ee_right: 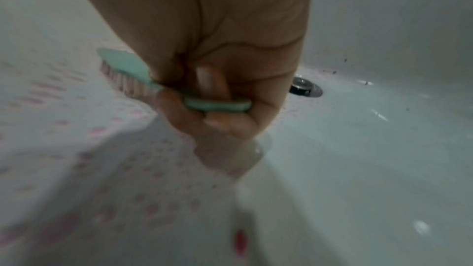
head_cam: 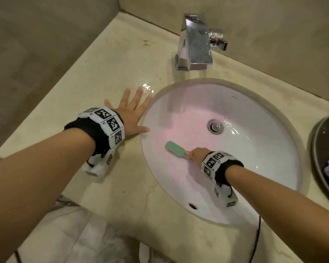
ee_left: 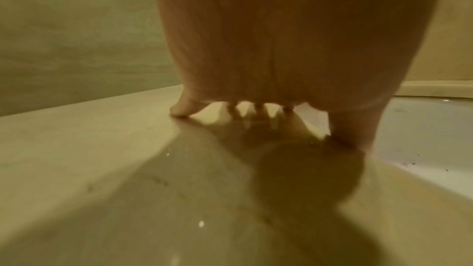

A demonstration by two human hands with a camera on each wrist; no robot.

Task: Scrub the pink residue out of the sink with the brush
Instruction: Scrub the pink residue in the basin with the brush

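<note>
Right hand (head_cam: 197, 154) has its fingers (ee_right: 179, 108) clamped round the green brush (head_cam: 177, 149), bristle head pointing ahead of them onto the pink residue (head_cam: 180, 124) in the sink (head_cam: 273, 149), left hand (head_cam: 130, 112) splayed flat on the bench (head_cam: 74, 92).

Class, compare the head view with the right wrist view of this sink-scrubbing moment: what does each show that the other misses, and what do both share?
Only the head view shows the left hand spread flat on the countertop beside the basin, and the faucet.

Only the right wrist view shows the fingers curled round the brush's handle, and its bristles facing the basin wall.

Both show the right hand holding the green brush inside the white sink, the pink residue speckling the basin's left side, and the metal drain.
</note>
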